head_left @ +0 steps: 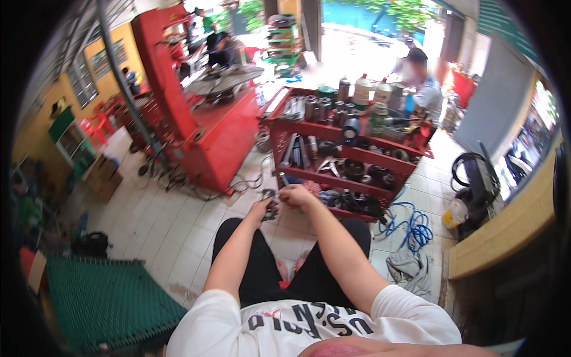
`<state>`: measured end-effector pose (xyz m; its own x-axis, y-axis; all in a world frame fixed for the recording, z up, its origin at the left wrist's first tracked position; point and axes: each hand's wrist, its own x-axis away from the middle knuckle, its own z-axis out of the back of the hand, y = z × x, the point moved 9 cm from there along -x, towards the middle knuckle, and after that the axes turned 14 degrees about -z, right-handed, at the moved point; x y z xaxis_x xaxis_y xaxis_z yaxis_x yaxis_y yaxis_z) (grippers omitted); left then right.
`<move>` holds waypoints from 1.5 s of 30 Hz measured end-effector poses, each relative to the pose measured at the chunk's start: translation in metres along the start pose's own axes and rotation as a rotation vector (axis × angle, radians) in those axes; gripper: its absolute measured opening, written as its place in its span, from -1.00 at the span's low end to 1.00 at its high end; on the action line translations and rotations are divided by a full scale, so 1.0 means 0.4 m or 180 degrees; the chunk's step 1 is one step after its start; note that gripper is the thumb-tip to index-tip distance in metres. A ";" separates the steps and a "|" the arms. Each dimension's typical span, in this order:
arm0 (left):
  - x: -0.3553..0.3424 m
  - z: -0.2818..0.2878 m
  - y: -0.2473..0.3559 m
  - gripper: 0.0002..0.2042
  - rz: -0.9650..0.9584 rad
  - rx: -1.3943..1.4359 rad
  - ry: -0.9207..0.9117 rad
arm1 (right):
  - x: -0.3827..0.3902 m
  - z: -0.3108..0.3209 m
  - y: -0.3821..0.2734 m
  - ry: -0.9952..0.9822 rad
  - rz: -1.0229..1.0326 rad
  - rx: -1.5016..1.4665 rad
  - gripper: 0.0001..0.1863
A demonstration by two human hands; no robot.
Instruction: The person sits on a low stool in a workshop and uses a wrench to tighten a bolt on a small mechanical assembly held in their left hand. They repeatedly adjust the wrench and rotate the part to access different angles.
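My left hand is closed around a dark metal part, out in front of my knees. Its exact kind is too small to make out. Close beside it, my right hand grips a slim silver metal tool that points up and away from me. The tool's lower end is hidden by my fingers, so I cannot tell whether it touches the part. Just beyond my hands stands a red tool cart, its shelves loaded with cans, bottles, tools and loose metal parts.
A red tyre-changing machine stands left of the cart, with cables on the tiled floor. Blue hose and a grey cloth lie at right. A green woven lounger sits at lower left. Another person is behind the cart.
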<state>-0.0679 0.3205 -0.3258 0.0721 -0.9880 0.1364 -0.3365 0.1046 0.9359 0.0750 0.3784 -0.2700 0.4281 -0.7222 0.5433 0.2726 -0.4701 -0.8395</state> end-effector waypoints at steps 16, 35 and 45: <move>0.010 0.013 0.019 -0.67 -0.0172 -0.0284 0.0052 | 0.022 -0.028 -0.007 -0.0202 -0.0043 0.0048 -0.78; 0.023 0.012 0.043 -0.66 -0.0305 -0.0387 0.0160 | -0.005 -0.039 0.002 -0.0390 0.0000 -0.0035 -0.85; 0.016 0.022 0.036 -0.68 -0.0352 -0.0414 0.0126 | 0.045 -0.039 0.000 -0.0169 -0.0526 -0.0248 -0.67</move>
<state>-0.0806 0.3149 -0.3144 0.1396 -0.9894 0.0407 -0.2002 0.0120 0.9797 0.0693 0.3575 -0.2602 0.4285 -0.6051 0.6710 0.2762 -0.6194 -0.7349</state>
